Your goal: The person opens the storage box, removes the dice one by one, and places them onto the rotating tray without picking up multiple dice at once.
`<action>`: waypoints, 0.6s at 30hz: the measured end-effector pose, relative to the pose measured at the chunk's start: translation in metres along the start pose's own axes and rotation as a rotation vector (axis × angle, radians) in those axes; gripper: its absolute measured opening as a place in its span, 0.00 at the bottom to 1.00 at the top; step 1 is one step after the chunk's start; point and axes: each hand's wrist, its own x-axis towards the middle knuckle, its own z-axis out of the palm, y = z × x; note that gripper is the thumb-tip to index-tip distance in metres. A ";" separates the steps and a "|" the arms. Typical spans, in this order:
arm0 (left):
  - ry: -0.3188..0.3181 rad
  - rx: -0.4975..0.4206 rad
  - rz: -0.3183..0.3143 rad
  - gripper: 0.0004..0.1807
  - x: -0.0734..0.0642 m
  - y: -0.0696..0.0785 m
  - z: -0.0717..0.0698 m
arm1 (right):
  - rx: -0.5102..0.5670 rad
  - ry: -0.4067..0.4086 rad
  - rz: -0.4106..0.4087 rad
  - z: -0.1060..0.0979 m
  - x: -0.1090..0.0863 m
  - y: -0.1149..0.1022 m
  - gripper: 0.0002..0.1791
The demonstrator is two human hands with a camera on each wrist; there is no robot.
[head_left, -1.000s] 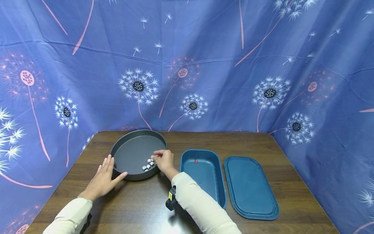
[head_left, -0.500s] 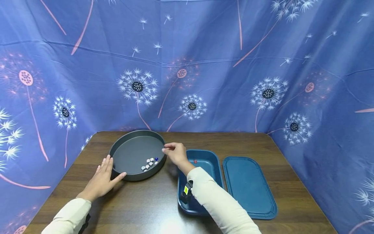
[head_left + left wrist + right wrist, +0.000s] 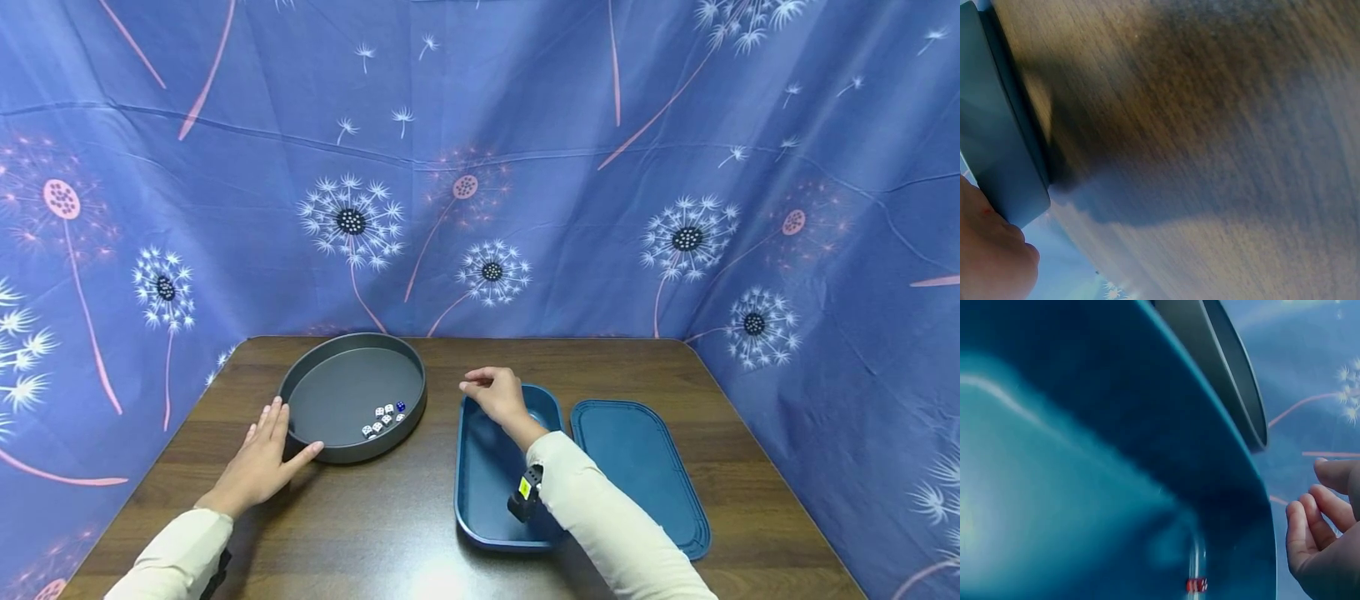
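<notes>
My left hand (image 3: 258,458) lies with straight, spread fingers against the near left side of a round dark grey pan (image 3: 341,387). Several white dice (image 3: 386,419) and one blue die (image 3: 401,407) are grouped at the pan's near right. My right hand (image 3: 497,400) hovers over the far left part of a deep blue plastic container (image 3: 480,500). Its fingers are bent with thumb and fingertips close together; no object shows between them. In the right wrist view a red die (image 3: 1196,585) sits inside the container; from the head it is hidden behind my right hand.
A flat blue lid (image 3: 637,467) lies on the brown wooden table (image 3: 750,517), right of the container. Bare tabletop separates the pan from the container. A blue cloth with dandelion prints (image 3: 570,167) hangs behind the table.
My right hand has left the pan and moved right, over the blue container. The blue die, hidden by it earlier, now shows. My left hand stays at the pan.
</notes>
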 end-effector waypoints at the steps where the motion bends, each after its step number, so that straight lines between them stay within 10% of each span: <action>1: -0.003 0.001 -0.003 0.55 0.000 0.000 0.000 | -0.010 -0.008 0.011 -0.003 -0.001 0.002 0.11; 18: -0.003 0.002 -0.008 0.55 0.000 0.001 0.000 | -0.089 -0.012 0.163 -0.022 -0.009 0.033 0.11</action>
